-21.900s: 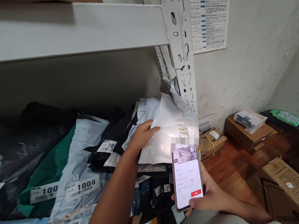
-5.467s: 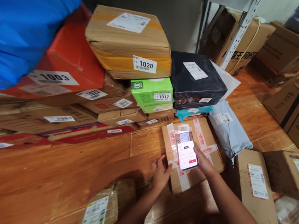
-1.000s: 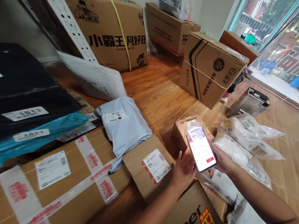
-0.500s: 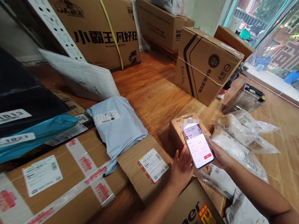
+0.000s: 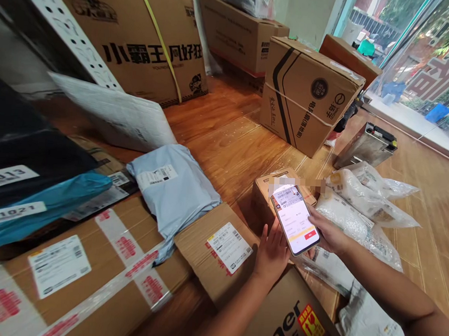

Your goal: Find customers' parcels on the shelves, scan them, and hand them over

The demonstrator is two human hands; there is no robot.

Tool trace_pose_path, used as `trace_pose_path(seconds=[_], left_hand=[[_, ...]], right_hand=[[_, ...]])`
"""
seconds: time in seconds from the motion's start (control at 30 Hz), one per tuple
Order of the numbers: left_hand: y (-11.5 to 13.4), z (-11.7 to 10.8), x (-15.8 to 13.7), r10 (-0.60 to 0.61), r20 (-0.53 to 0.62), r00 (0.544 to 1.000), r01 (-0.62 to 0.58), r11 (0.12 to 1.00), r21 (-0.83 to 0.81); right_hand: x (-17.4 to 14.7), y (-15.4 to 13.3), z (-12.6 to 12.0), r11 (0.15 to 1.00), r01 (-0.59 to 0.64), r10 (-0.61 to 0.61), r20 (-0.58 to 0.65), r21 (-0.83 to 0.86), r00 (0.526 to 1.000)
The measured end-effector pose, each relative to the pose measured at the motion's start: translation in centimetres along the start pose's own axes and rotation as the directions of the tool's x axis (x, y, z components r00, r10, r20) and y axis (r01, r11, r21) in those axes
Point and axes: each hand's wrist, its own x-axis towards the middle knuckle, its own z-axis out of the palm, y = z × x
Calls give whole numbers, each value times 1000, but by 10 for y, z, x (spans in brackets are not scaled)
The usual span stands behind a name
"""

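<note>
Wooden floor (image 5: 229, 138): right hand (image 5: 328, 233) grips phone (image 5: 295, 219); left hand (image 5: 273, 251), fingers spread, rests against small box (image 5: 263, 192).

Head-worn view, forward and down, close over floor (image 5: 233, 138) parcels; forearms entering from lower frame edge.

glossy glass phone (image 5: 295, 220); matt cardboard box (image 5: 268, 193); glossy wood floor (image 5: 229, 138).

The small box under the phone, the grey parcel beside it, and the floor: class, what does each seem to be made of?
Small box: brown corrugated cardboard, matte, taped seam. Grey parcel: thin plastic mailer film, slightly glossy and creased, with a paper label. Floor: wood or wood-look planks, with visible grain and a lacquered sheen.
</note>
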Motion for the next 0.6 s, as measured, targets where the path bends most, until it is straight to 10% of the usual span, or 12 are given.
trace_pose_path(seconds=[0.33,0.6], left_hand=[[-4,7,-1,17,-11,1000,-17,1000,-10],[3,-49,23,-10,313,950,82,972,-220]], right_hand=[[-20,13,-1,995,36,-23,129,-92,991],[-46,22,-10,993,-12,7,41,121,999]])
